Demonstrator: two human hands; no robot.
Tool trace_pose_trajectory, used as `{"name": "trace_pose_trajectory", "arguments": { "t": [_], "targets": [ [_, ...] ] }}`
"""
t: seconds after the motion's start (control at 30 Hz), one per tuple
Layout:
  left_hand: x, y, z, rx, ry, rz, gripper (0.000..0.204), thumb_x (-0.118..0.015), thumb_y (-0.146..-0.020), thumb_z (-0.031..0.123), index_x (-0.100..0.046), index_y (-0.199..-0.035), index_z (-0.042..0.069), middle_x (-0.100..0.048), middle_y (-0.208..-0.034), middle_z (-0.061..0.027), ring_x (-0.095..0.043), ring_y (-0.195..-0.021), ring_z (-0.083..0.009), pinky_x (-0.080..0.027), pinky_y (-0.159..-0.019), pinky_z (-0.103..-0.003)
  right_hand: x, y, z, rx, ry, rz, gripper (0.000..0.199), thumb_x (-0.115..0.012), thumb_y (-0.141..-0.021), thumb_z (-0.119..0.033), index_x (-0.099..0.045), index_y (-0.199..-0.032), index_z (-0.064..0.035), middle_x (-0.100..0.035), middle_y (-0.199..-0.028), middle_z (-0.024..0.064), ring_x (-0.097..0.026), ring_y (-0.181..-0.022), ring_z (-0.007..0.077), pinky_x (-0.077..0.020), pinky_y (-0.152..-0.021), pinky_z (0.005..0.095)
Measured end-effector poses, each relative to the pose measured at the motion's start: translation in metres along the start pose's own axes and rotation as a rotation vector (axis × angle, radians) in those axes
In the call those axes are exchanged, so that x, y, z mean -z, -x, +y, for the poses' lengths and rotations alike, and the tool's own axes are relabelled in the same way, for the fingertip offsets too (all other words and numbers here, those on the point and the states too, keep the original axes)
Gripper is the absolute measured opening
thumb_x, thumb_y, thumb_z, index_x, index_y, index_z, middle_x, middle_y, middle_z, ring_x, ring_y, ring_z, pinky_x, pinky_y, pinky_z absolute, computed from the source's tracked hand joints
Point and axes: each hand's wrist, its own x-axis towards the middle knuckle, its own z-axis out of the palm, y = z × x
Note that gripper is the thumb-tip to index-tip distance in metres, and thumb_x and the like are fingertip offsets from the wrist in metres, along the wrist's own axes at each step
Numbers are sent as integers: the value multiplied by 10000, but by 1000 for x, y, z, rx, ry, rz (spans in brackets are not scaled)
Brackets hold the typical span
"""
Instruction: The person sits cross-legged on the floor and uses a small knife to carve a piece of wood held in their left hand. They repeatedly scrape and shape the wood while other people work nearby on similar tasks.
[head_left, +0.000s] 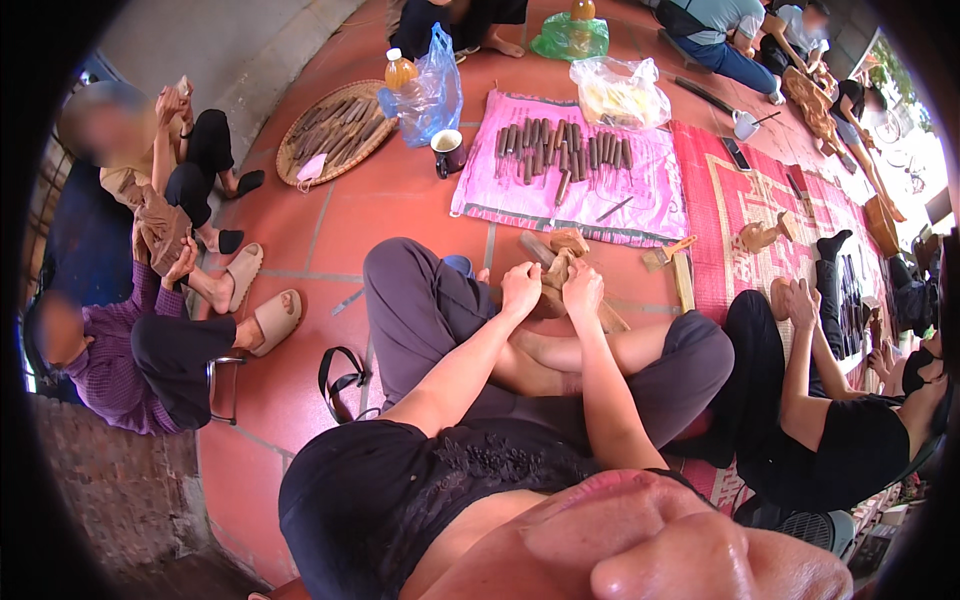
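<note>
I sit cross-legged with a light brown wood carving (560, 268) upright between my feet. My left hand (521, 290) is closed at its left side, fingers bent inward. Opposite, my right hand (583, 290) is closed against the carving's right side, its fingertips close to the wood. Any small thing within the fingers is too small to make out. A rounded wooden piece (536, 247) lies just beyond the carving. To the right of my hands are a flat brush (668, 254) and a narrow wooden strip (684, 283).
Ahead, a pink mat (480, 190) bears several wooden-handled carving tools (563, 150). A round woven tray (290, 155) holds more tools. A dark mug (448, 155), plastic bags (440, 95) and a red patterned mat (715, 190) lie around. People sit close on both sides, some holding carvings.
</note>
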Motion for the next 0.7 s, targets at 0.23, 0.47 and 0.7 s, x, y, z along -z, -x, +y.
{"name": "trace_pose_trajectory", "arguments": {
  "t": [0.23,0.47,0.7],
  "targets": [
    [-1,1,-10,-37,81,43,339,-543,-961,298,-660,-837,4,-663,-827,-252,-645,-850,-455,-487,-766,-534,20,42,-27,57,67,-130,237,-598,-906,-98,-717,-1107,-59,-700,-913,235,-677,-863,432,-532,-795,512],
    [3,0,1,1,21,-14,355,-538,-962,303,-639,-810,-1,-646,-801,-257,-638,-827,-457,-473,-744,-537,-5,0,4,-43,67,-34,246,-577,-915,-97,-695,-1129,-75,-703,-923,231,-685,-851,429,-532,-772,527],
    [-7,-1,-3,-58,82,15,337,-537,-963,301,-664,-849,9,-662,-837,-254,-645,-858,-453,-486,-775,-532,11,47,-12,197,16,8,283,-576,-904,-66,-696,-1160,-58,-698,-941,249,-682,-890,428,-531,-812,516]
  ]
}}
